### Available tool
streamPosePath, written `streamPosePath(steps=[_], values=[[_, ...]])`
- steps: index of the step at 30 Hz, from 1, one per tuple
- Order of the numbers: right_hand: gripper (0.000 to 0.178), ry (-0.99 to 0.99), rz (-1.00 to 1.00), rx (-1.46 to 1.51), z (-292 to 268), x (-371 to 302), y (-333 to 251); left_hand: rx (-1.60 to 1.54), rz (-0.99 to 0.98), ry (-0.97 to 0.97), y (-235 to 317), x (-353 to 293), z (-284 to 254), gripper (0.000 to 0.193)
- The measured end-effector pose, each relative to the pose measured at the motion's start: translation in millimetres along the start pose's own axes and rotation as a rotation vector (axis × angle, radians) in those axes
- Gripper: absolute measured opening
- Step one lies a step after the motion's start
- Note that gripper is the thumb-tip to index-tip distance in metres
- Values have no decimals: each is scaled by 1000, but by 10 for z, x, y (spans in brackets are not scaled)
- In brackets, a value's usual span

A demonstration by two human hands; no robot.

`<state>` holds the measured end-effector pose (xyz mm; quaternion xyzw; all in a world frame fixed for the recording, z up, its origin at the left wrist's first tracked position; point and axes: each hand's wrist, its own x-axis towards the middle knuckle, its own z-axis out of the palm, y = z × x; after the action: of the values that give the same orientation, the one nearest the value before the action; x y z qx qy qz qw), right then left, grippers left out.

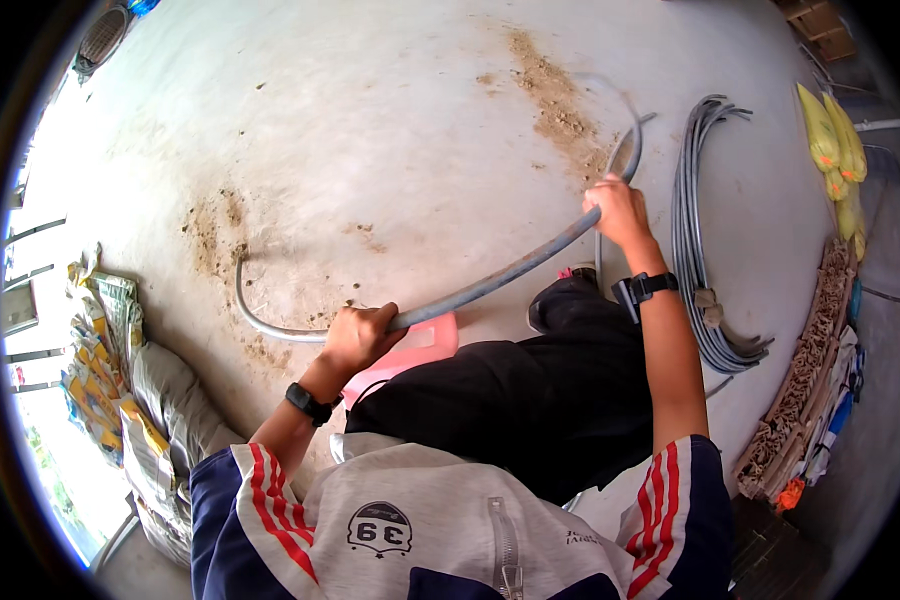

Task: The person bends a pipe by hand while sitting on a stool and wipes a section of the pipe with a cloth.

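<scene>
A long grey pipe or hose [500, 277] runs in a curve across my lap, between my two hands. My left hand [358, 338] is closed round it at the left. Beyond that hand a thinner grey length [255, 318] bends away and ends on the dirty floor. My right hand [618, 207] grips the pipe higher up at the right, its fingers wrapped round it. Past the right hand the far end [635, 140] curves upward over the floor. A pink plastic stool [425, 342] shows beneath my left hand, partly hidden by my leg.
At the right lies a bundle of bent grey pipes [688, 220], tied near its lower end. Yellow bags [830, 140] and a brown stacked bundle [802, 370] line the right side. Sacks [170, 385] lie at the left. Loose soil [555, 100] is scattered on the concrete floor [370, 120].
</scene>
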<state>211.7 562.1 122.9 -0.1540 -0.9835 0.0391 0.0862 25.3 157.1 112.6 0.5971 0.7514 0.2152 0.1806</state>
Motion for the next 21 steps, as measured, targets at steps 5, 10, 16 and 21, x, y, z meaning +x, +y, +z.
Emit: streamPosePath(steps=[5, 10, 16, 21], values=[[24, 211, 21, 20, -20, -37, -105, 25, -11, 26, 3, -24, -149, 24], [24, 19, 4, 39, 203, -261, 51, 37, 45, -20, 47, -36, 50, 21], [29, 264, 36, 48, 15, -153, -24, 51, 22, 38, 56, 39, -108, 23], [22, 305, -57, 26, -154, -50, -56, 66, 4, 19, 48, 13, -34, 23]])
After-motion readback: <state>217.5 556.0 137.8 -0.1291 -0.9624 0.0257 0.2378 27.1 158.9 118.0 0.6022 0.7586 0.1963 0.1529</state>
